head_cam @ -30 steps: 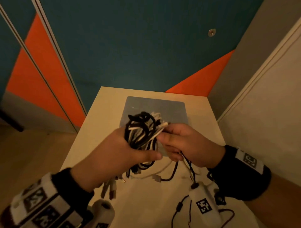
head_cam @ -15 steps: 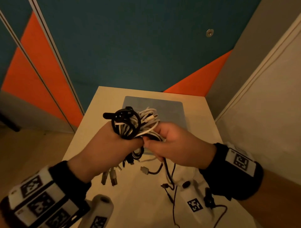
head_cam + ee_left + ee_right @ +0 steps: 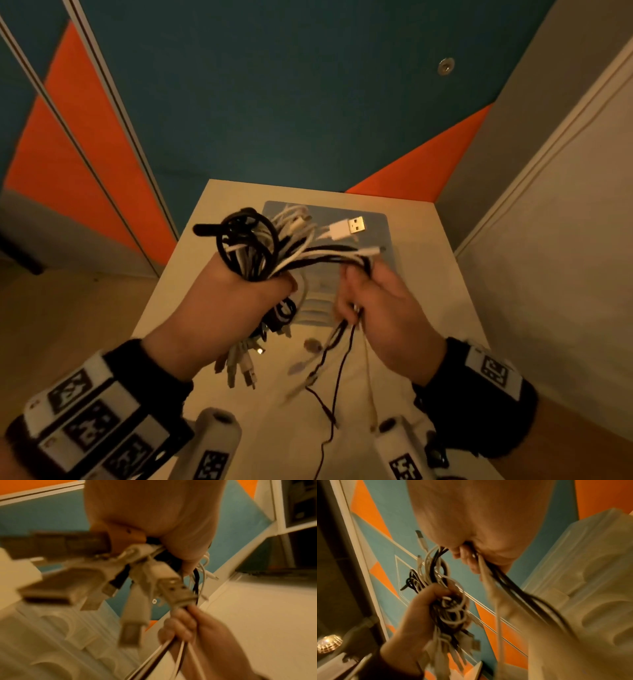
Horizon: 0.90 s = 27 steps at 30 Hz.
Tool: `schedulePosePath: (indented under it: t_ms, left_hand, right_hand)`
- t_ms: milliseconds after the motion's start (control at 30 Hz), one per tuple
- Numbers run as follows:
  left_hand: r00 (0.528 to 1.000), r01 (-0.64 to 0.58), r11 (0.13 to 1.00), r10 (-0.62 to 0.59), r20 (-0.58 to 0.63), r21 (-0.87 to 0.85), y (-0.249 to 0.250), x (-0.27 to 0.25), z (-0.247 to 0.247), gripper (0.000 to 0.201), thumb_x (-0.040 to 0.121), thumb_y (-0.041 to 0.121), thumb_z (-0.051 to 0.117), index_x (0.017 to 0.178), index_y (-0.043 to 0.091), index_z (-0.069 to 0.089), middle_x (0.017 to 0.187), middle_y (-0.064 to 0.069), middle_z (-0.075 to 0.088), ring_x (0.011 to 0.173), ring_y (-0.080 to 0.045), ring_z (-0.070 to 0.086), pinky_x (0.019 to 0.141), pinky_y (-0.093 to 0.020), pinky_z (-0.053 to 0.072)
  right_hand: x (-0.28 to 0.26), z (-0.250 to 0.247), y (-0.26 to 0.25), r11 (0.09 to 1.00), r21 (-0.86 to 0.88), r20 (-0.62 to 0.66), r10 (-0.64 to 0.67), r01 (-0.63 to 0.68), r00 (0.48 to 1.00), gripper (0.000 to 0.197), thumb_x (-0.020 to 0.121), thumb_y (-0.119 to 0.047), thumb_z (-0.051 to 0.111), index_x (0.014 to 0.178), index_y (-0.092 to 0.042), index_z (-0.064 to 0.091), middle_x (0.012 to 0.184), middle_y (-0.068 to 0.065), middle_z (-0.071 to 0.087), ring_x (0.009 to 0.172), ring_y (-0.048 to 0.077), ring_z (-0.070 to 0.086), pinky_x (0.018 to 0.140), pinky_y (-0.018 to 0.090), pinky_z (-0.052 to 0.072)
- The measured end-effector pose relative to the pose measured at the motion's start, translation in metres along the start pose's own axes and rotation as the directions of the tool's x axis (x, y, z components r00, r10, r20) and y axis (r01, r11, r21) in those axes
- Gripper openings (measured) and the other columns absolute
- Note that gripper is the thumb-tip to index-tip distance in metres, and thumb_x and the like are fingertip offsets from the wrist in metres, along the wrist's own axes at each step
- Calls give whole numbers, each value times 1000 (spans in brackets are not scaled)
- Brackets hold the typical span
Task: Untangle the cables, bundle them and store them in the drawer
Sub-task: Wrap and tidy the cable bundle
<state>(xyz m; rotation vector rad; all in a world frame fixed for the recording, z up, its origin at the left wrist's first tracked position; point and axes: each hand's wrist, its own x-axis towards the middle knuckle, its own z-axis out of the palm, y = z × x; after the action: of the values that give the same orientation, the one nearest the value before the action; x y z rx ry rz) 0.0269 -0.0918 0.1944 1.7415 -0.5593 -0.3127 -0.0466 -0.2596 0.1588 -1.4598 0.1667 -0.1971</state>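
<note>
- Since half a second ago, the two hands have drawn apart: the right hand (image 3: 380,305) now sits well to the right of the left hand (image 3: 222,301), and several strands are stretched between them where before the fists were touching.
- Left hand: fingers curled tight round the tangle of cables (image 3: 260,250), black and white mixed, held up above the table (image 3: 428,260). Loops stand above the fist; plug ends (image 3: 239,366) hang below it.
- Right hand: fingers and thumb closed on a few strands, which run on below the fist toward the table.
- One white plug (image 3: 346,228) sticks out free at the top of the tangle, over the grey mat (image 3: 376,219).
- Drawer: not in view in any picture.
- Risk, as a judgement: pulling the strands sideways while the left fist clamps the whole knot may tighten it rather than free it.
- Risk: the dangling plugs may snag in loops as strands slide through.
- Risk: the thin dark wire (image 3: 329,431) trailing down near the wrist cameras may catch on them.
- Risk: a sharp tug may strain a plug joint.
- Count: two hands; one table; one mat; one tangle.
- Cables: several black, several white; exact number cannot be told.
- Hanging plugs: roughly six, blurred.
</note>
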Motion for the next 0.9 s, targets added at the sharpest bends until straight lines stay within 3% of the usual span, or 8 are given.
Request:
schedulePosePath:
  t_ms: [67,200,333,433,533,600,733,900]
  left_hand:
    - [999,30,999,-31,19,37,-4,-2,7,9,81,-2,68,82,6,66,66,-11,64,59,-28,61,52,-37,50]
    - [991,101,993,-105,84,54,-10,-6,19,20,81,-4,68,67,7,59,51,4,55,45,-6,50,44,-18,40]
    - [992,79,995,-85,98,69,-12,-6,29,18,81,0,67,74,15,62,68,-6,63,58,-12,58,53,-25,46]
    - [978,40,997,-52,200,66,-4,-5,33,20,80,-4,65,83,15,67,73,-1,66,59,-10,61,54,-24,48]
    - [946,9,1000,-6,323,-10,4,-6,36,39,80,-7,68,93,30,67,80,16,71,71,1,66,62,-16,53]
    - [937,-5,1000,8,348,-10,2,-4,36,36,80,6,76,100,35,67,90,21,71,85,3,68,73,-14,53]
    - [945,-43,999,32,326,28,0,-1,37,36,78,29,80,111,37,67,104,21,71,98,3,66,84,-14,51]
    - [966,-35,999,29,258,18,-3,1,36,37,76,25,81,110,33,69,103,18,72,96,6,65,81,-8,48]
  right_hand:
    - [6,4,-12,992,125,-50,-13,19,999,22,92,-22,38,84,-27,59,56,-7,35,50,13,31,60,33,38]
    - [9,13,-21,950,313,-94,31,0,995,30,103,-8,31,89,-17,55,58,-1,33,50,10,36,57,27,35]
    - [10,17,-23,861,508,-59,44,-8,997,29,101,-7,32,94,-13,59,73,0,68,68,8,65,67,21,53]
    - [10,19,-21,840,539,-35,97,-63,995,20,90,-22,50,102,-14,63,89,0,74,82,10,70,75,23,57]
    - [8,18,-20,800,559,27,245,-218,969,41,100,-41,33,110,-18,66,104,0,74,98,11,70,84,28,57]
    - [7,16,-23,812,532,55,250,-240,967,52,102,-43,23,112,-20,68,110,0,72,106,13,67,88,29,56]
    - [8,15,-27,843,511,50,167,-169,985,43,87,-40,39,121,-26,62,123,-1,66,98,12,69,77,25,57]
    - [7,13,-21,856,483,140,130,-183,982,46,83,-45,42,127,-36,54,138,-5,56,120,15,60,100,33,50]
